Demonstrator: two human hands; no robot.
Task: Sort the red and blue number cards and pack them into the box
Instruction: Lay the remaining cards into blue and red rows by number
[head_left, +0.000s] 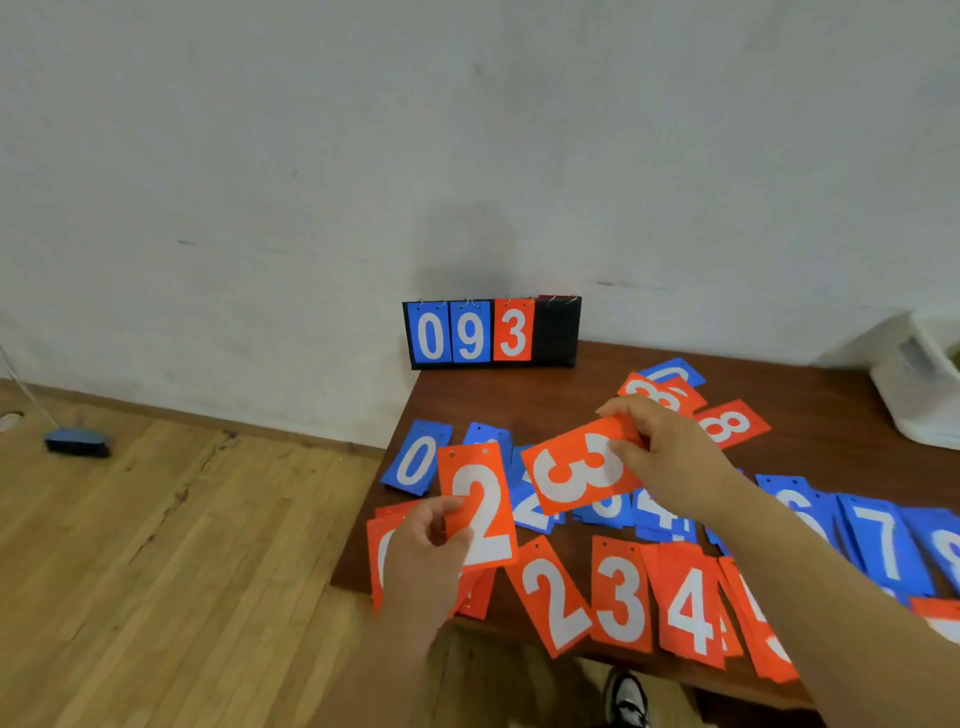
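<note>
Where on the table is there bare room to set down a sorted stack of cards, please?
The table is bare between the scoreboard and the blue 0 card, and a wider patch lies between the red 8 card and the white container. The near half is crowded: overlapping red cards line the front edge, blue cards behind them.

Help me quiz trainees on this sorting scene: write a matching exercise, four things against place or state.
1 left hand
2 right hand
3 flip scoreboard
4 loose blue 0 card

A lies flat near the left edge of the table
B holds the tilted red 3 card
C stands at the table's far edge
D holds the upright red 2 card

Pairs: 1-D, 2-B, 3-C, 4-A
</note>
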